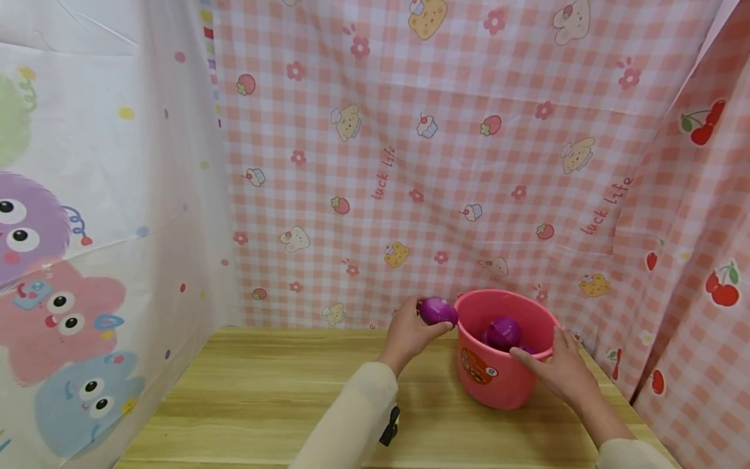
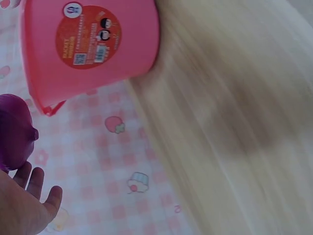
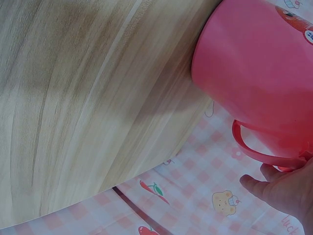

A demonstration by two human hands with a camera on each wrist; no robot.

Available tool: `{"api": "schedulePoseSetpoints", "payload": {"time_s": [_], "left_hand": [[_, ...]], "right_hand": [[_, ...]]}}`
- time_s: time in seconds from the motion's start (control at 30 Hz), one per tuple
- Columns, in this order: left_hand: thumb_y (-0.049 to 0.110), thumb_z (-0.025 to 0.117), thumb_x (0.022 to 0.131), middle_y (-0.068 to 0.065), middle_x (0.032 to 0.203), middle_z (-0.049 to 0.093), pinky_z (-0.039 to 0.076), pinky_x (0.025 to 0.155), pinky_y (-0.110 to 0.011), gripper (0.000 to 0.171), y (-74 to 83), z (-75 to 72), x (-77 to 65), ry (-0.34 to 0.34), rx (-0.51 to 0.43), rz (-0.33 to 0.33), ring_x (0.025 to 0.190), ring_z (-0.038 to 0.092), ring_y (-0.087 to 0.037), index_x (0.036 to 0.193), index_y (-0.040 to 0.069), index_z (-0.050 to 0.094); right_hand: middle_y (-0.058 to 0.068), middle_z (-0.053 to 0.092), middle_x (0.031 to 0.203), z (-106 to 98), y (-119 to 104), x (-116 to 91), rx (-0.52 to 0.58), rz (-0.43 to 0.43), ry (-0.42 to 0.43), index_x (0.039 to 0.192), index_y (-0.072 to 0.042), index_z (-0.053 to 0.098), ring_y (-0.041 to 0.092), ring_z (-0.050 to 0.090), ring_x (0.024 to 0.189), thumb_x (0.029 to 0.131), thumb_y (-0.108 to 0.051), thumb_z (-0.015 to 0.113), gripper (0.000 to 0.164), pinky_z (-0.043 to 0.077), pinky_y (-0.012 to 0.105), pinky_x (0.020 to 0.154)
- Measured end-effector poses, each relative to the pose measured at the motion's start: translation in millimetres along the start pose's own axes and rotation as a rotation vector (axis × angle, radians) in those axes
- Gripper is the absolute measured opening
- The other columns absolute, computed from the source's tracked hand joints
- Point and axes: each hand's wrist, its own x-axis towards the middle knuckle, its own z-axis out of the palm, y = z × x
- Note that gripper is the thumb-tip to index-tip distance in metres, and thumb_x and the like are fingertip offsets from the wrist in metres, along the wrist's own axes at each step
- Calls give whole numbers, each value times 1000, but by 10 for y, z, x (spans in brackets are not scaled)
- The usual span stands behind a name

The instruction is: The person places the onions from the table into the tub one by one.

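Note:
My left hand (image 1: 408, 333) holds a glossy purple onion-shaped ball (image 1: 437, 311), thumb in front and fingers behind it. The ball is up at the left side of the pink bucket's rim (image 1: 508, 294). In the left wrist view, a small nub sticks out of one end of the purple ball (image 2: 17, 132). My right hand (image 1: 564, 368) grips the right side of the rim, with the thumb over the front edge. Inside the bucket lies another purple ball (image 1: 504, 332), with part of one more beside it. A red loop handle (image 3: 264, 157) hangs near my right fingers.
The bucket stands toward the right of a wood-grain table (image 1: 263, 397). Behind it hangs a pink checked curtain (image 1: 363, 228). A white cartoon-print cloth (image 1: 158, 260) borders the left, and a cherry-print curtain (image 1: 685, 260) the right. A round orange label (image 2: 88, 37) marks the bucket's side.

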Motion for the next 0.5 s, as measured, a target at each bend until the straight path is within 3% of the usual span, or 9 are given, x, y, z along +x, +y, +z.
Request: {"api": "schedulePoseSetpoints", "payload": {"time_s": [0.5], "left_hand": [[40, 85, 78, 0, 125, 57, 49, 94, -36, 67, 273, 169, 116, -31, -37, 16, 111, 55, -16, 132, 15, 54]], "right_hand": [[41, -1, 152, 2, 5, 8, -2, 5, 0, 154, 6, -8, 66, 27, 127, 87, -74, 53, 121, 33, 76, 95]]}}
